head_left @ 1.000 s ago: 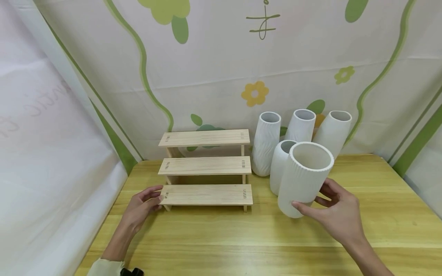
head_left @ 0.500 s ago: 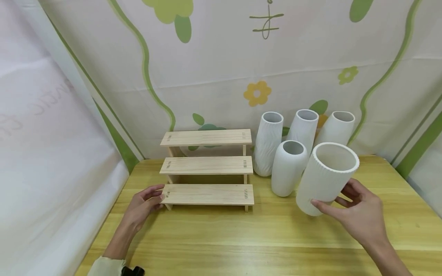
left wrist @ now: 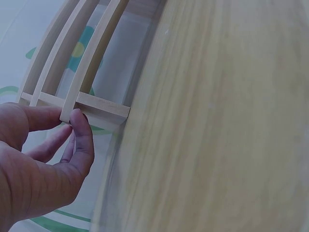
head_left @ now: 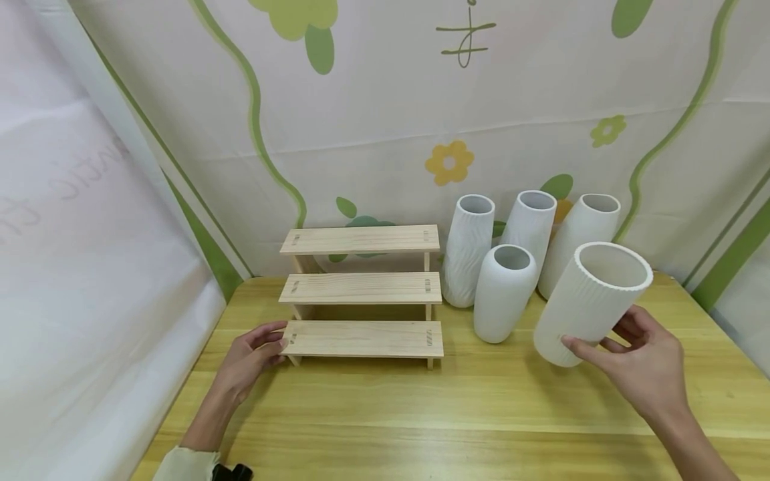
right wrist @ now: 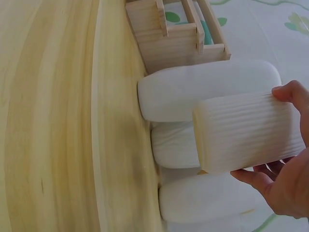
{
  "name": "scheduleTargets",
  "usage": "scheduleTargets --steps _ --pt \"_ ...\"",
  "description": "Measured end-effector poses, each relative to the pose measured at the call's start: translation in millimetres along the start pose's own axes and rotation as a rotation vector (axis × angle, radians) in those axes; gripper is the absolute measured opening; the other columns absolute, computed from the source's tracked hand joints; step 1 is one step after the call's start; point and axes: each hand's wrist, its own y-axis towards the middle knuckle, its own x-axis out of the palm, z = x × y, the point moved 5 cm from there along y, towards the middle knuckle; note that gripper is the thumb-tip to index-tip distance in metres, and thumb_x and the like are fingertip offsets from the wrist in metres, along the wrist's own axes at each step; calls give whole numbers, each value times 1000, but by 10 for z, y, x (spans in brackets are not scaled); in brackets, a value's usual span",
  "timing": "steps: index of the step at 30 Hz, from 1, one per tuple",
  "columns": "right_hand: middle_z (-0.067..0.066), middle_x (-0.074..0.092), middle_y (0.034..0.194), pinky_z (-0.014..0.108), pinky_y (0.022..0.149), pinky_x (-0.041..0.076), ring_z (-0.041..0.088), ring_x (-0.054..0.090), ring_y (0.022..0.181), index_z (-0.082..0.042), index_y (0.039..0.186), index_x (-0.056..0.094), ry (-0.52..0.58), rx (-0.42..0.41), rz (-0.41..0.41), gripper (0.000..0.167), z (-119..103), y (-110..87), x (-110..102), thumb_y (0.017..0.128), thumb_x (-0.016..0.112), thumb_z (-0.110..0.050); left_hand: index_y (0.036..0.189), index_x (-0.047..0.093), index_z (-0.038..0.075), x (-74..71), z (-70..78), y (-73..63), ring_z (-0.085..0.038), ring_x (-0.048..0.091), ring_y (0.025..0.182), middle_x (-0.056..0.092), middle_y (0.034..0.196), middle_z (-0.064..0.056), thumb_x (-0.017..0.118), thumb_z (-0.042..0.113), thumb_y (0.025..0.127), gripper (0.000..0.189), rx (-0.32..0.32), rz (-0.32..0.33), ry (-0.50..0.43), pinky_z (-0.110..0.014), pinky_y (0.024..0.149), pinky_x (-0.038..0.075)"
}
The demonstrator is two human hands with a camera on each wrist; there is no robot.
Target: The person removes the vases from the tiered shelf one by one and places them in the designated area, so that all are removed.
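My right hand (head_left: 650, 364) grips a white ribbed vase (head_left: 592, 304) low on its side, thumb in front and fingers behind. The vase leans to the right with its wide mouth up, and the right wrist view has its base raised off the table. At the left, my left hand (head_left: 249, 361) pinches the end of the lowest board of a three-tier wooden display stand (head_left: 361, 339). Thumb and fingertips close on that board's corner in the left wrist view. A smooth, rounded white vase (head_left: 504, 294) stands between the stand and the held vase.
Behind it three taller white vases, a leaf-textured one (head_left: 468, 254), a middle one (head_left: 532, 224) and a right one (head_left: 577, 234), stand along the back. A printed white cloth (head_left: 361, 147) hangs behind the wooden table (head_left: 385, 414), with more cloth at the left.
My right hand has carried the ribbed vase to the right, uncovering the rounded vase and tilting the ribbed one further. My left hand has stayed at the stand.
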Motion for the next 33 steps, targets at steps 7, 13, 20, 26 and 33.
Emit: scheduleTargets --steps 7,13,20,26,33 --pt "-31 68 110 8 73 60 -15 67 98 -26 128 66 -31 12 -26 65 143 119 -10 76 97 -2 157 49 -2 -5 -11 7 -7 65 100 59 128 -4 68 13 107 56 -4 2 -5 -23 87 64" --pt "-34 65 109 7 74 59 -16 64 98 -31 128 63 -45 41 -35 66 241 232 -12 78 97 -7 158 49 -1 -3 -14 4 -7 65 100 58 128 -4 69 14 107 57 -6 -3 -6 -22 87 64" --pt "-34 64 109 6 75 58 -15 63 98 -32 126 62 -27 62 -28 64 324 358 29 79 97 -8 157 49 -1 -2 -14 7 -7 65 99 57 128 -4 68 14 107 56 -2 -1 -10 -23 88 64" --pt "-31 64 109 7 76 59 -14 63 99 -31 124 61 -8 64 -15 63 406 422 76 78 97 -6 157 50 -1 -2 -12 7 -7 65 99 57 128 -5 67 12 107 54 -5 4 -12 -22 87 64" --pt "-28 62 109 6 77 58 -13 62 99 -30 120 60 -26 70 -10 59 469 470 141 79 98 -11 156 50 -2 -5 -14 7 -8 65 98 57 128 -6 68 12 107 54 -4 7 -16 -22 87 64"
